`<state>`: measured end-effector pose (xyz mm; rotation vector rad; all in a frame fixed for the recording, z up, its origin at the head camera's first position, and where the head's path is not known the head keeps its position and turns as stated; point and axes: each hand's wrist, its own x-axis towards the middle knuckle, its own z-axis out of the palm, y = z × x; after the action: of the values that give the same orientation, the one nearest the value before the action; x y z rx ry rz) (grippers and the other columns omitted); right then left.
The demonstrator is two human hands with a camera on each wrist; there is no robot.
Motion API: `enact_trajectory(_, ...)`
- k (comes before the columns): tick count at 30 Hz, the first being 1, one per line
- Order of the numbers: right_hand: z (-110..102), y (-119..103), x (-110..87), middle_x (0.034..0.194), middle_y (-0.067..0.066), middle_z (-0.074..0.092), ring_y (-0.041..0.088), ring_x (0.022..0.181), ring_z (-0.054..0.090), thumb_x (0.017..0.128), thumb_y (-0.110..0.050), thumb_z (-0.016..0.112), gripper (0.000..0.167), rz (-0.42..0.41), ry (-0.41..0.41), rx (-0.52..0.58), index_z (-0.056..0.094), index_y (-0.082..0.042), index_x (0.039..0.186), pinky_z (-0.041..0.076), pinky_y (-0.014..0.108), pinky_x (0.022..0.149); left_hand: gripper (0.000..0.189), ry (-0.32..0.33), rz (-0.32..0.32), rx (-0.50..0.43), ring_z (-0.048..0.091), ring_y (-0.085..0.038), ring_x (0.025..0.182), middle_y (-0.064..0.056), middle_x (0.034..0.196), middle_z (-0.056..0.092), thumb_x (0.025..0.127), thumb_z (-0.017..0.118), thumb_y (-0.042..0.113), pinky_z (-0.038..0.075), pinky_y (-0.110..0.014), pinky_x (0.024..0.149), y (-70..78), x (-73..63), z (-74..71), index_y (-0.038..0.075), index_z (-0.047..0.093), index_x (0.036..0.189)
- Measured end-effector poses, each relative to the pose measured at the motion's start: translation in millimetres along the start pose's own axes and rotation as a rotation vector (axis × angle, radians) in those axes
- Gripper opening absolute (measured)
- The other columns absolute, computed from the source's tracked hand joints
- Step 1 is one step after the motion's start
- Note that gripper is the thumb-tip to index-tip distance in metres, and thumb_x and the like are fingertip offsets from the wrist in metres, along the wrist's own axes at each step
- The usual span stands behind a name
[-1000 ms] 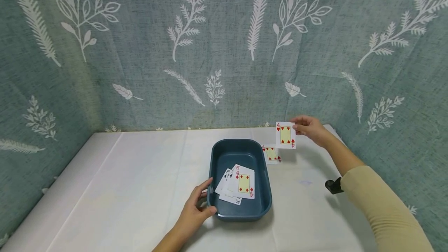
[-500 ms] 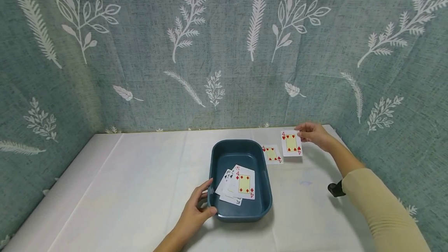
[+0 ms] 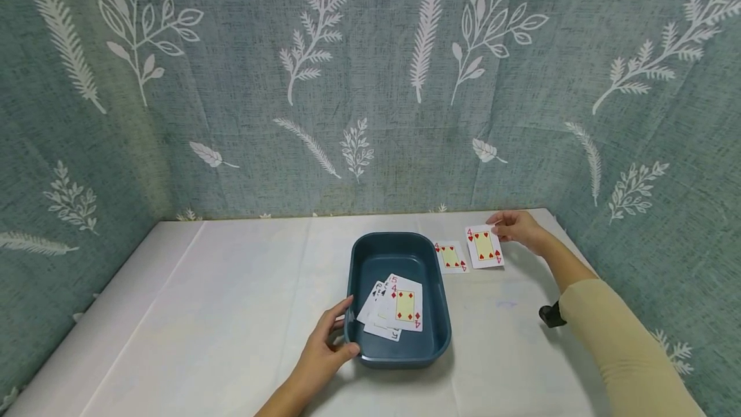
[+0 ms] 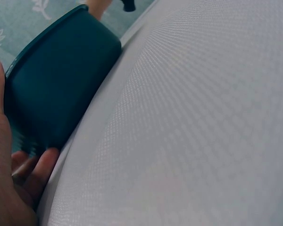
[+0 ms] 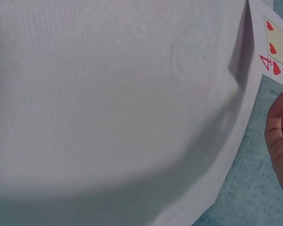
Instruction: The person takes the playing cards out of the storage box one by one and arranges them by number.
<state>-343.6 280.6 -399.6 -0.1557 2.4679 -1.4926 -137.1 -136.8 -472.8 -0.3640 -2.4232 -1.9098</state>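
- Behind the white-covered table [image 3: 231, 314] hung a teal cloth printed with pale leaves; a dark blue-green tray [image 3: 440, 314] sat near the middle of the cloth.
- One second before, the right hand [image 3: 518, 229] had held the four of hearts [image 3: 484, 246] up in the air above the table — half a second later it was lower, and at this moment the card lay nearly flat at the far right, just beside a second red four [image 3: 450, 256] that had not moved.
- Right thumb and fingertips were still pinched on the card's far corner; in the right wrist view the card's edge [image 5: 273, 52] looked a little lifted off the cloth, so I judged it not quite let go.
- Across all three moments the left hand [image 3: 327, 352] stayed put, thumb curled over the tray's near left rim and fingers against its outer wall [image 4: 56, 84].
- Inside the tray a small fan of cards [image 3: 393, 306], a four of diamonds on top, lay unchanged.
- By my reading the cards were being laid out beside the tray — the laying-down of this one was all but done.
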Motion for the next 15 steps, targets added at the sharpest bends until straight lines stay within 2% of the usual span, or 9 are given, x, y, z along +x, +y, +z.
enact_trajectory(9,9,5,1.2,0.090,0.005,0.060,0.008,0.081,0.058,0.093,-0.005,0.058,0.032,-0.001,0.032,-0.100,0.052,0.010,0.120,0.053,0.034,0.080,0.072,0.000,0.014,-0.016,0.054,-0.030,0.114,-0.013,0.137,0.045,0.080,0.075,0.016,0.051,-0.026,0.074,0.1,-0.2,-0.7,0.018,0.041,0.143)
enact_trajectory(15,12,12,6.4,0.092,0.009,0.059,0.013,0.083,0.056,0.093,-0.004,0.057,0.028,-0.010,0.062,-0.168,0.054,0.009,0.117,0.052,0.028,0.074,0.072,0.006,0.011,-0.016,0.054,-0.029,0.114,-0.012,0.137,0.045,0.080,0.076,0.016,0.051,-0.026,0.074,0.5,-0.8,-1.0,0.018,0.041,0.143)
